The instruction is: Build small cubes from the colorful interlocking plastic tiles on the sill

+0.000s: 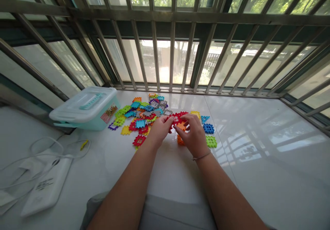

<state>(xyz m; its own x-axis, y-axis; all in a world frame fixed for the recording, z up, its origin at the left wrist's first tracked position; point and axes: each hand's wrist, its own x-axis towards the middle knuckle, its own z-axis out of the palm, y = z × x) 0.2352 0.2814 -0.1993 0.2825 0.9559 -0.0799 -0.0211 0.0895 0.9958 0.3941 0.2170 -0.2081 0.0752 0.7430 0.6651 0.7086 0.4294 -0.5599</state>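
My left hand (160, 129) and my right hand (194, 134) are both closed on a red waffle-shaped building tile (177, 117), held a little above the white sill. An orange tile (180, 134) sits under my right hand, partly hidden by it. A heap of colourful tiles (140, 115) lies just left of my hands. Single blue (208, 128), green (211, 141), yellow (196, 113) and red (139, 140) tiles lie around them.
A pale teal storage box with a lid and handle (87, 108) stands at the left. A white power bank with cables (47, 185) lies at the near left. Metal window bars (170, 65) close off the back of the white sill (257, 154).
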